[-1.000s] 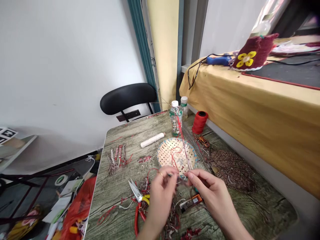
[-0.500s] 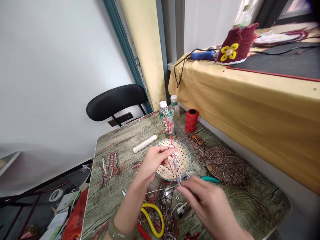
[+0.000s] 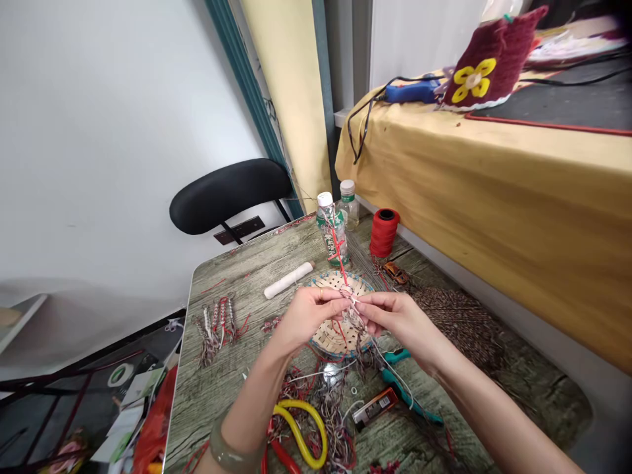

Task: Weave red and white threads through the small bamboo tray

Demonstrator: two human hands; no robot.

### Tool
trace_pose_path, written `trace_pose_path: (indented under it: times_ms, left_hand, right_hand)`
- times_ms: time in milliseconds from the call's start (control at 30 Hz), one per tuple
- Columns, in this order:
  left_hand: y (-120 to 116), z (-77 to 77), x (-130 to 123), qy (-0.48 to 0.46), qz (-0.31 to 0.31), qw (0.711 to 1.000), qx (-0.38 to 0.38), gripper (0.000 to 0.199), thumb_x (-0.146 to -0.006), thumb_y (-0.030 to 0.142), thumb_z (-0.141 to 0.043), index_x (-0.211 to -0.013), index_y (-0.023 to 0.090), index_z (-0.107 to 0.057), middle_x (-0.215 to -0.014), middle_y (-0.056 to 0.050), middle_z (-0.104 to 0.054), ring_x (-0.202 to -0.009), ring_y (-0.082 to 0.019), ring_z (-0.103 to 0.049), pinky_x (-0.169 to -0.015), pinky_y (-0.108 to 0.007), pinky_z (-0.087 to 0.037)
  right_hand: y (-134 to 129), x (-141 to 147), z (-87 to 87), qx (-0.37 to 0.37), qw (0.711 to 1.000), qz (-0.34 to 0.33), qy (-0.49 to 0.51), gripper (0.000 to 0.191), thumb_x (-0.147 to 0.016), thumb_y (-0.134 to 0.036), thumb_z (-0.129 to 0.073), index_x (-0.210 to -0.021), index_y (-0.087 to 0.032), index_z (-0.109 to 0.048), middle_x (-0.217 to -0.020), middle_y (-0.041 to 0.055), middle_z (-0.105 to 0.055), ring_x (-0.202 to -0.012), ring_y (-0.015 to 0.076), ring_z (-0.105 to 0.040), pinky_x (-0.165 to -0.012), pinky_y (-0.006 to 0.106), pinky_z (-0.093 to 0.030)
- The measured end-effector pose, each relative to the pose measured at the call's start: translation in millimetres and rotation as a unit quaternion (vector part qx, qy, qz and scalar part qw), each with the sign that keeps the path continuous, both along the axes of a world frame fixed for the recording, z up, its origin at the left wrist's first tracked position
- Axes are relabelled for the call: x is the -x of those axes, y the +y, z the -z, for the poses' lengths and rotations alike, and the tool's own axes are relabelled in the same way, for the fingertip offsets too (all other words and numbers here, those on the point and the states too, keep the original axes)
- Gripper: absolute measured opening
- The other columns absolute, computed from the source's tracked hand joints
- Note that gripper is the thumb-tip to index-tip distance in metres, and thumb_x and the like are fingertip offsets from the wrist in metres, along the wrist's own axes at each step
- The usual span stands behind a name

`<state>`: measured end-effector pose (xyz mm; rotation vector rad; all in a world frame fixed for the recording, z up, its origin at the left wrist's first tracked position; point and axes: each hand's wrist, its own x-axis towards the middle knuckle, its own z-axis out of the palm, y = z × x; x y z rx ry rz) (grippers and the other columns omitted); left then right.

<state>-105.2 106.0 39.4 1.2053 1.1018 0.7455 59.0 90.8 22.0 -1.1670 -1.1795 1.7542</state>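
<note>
Passage: bare desk [image 3: 210, 395] between braids [image 3: 222, 322] and left forearm [image 3: 251, 405]. Obstructions: basket [image 3: 328, 339] beneath left hand [image 3: 309, 316] and right hand [image 3: 399, 319]; red cord [image 3: 340, 258] between bottle [image 3: 324, 230] and hands; teal handles [image 3: 392, 380] under right wrist.

A maroon knitted pouch [image 3: 500, 56] was set on draped mustard-yellow cloth [image 3: 474, 204]; a black curved-back chair [image 3: 230, 196] was seen near a plain white wall [image 3: 99, 131].

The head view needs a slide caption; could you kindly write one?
Left hand and right hand pinch cords over a basket, with a red spool beyond.
</note>
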Motion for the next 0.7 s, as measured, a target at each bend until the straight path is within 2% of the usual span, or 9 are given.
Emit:
trace_pose_path:
  times_ms: [200,367,533,600,700]
  left_hand:
    - [0.4,4.0,5.1,0.007,-0.018,1.0,0.016,0.009,-0.072,0.019,-0.059,-0.069,0.015,-0.066,-0.062,0.0,-0.058,-0.06,-0.009,-0.051,-0.062,-0.023,-0.041]
    - [1.9,4.9,6.4,0.001,-0.027,0.999,0.034,0.011,-0.071,0.015,-0.055,-0.07,0.015,-0.066,-0.063,0.0,-0.059,-0.058,-0.009,-0.053,-0.061,-0.024,-0.043]
    - [3.4,4.2,4.7,0.009,-0.021,0.999,0.037,0.012,-0.07,0.016,-0.054,-0.064,0.015,-0.064,-0.057,0.0,-0.055,-0.055,-0.009,-0.05,-0.058,-0.023,-0.041]
    - [3.9,4.4,3.5,0.002,-0.019,0.999,0.04,0.013,-0.07,0.016,-0.053,-0.061,0.015,-0.063,-0.057,0.0,-0.055,-0.054,-0.009,-0.049,-0.057,-0.023,-0.041]
    - [4.9,6.0,1.5,-0.015,-0.014,0.999,0.044,0.013,-0.071,0.019,-0.054,-0.062,0.015,-0.063,-0.057,0.0,-0.055,-0.052,-0.009,-0.048,-0.055,-0.023,-0.04]
  right_hand:
    - [1.0,-10.6,1.8,-0.045,0.995,0.01,-0.086,0.025,-0.075,-0.039,-0.059,-0.07,-0.015,-0.064,-0.052,-0.0058,-0.047,-0.046,0.0051,-0.036,-0.046,0.019,-0.029]
    - [3.8,-9.6,1.4,-0.049,0.994,0.037,-0.088,0.022,-0.073,-0.039,-0.062,-0.073,-0.018,-0.068,-0.073,-0.0007,-0.064,-0.069,0.0112,-0.053,-0.067,0.021,-0.039]
    - [5.1,-11.4,3.0,-0.024,0.995,0.037,-0.087,0.022,-0.068,-0.04,-0.066,-0.074,-0.02,-0.069,-0.078,0.0008,-0.068,-0.074,0.0149,-0.057,-0.072,0.025,-0.041]
    - [5.9,-11.7,3.1,-0.003,0.998,0.013,-0.065,0.022,-0.068,-0.039,-0.067,-0.08,-0.02,-0.07,-0.081,0.0007,-0.069,-0.076,0.0153,-0.059,-0.074,0.026,-0.042]
    - [6.4,-8.9,3.7,0.035,0.998,-0.056,-0.003,0.026,-0.067,-0.037,-0.068,-0.088,-0.021,-0.07,-0.081,0.0004,-0.069,-0.081,0.0157,-0.06,-0.078,0.026,-0.041]
